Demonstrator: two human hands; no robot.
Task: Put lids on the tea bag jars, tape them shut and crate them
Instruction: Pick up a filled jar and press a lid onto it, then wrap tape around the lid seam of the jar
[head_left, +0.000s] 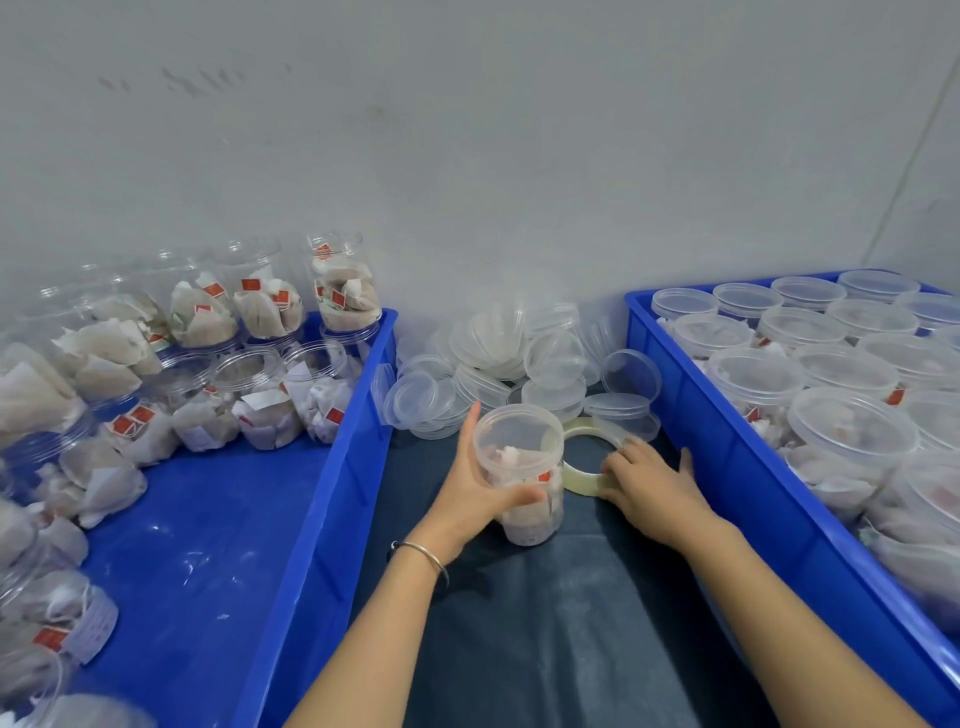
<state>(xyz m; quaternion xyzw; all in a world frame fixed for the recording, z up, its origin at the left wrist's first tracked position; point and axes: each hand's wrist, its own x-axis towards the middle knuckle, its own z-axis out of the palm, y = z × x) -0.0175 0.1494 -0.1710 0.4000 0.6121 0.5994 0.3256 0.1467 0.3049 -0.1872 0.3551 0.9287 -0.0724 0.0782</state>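
A clear plastic jar of tea bags (522, 467) with a lid on top stands on the dark table between two blue crates. My left hand (475, 488) grips its side, thumb in front and fingers behind. My right hand (649, 488) lies on a roll of clear tape (587, 449) that rests flat just right of the jar, with the fingers curled over the roll's near rim. Behind both, a pile of loose clear lids (509, 364) sits against the wall.
The left blue crate (322, 519) holds several open, unlidded jars of tea bags, some lying on their sides. The right blue crate (753, 499) is packed with several lidded jars. A grey wall closes the back. Dark table surface (545, 623) lies between the crates.
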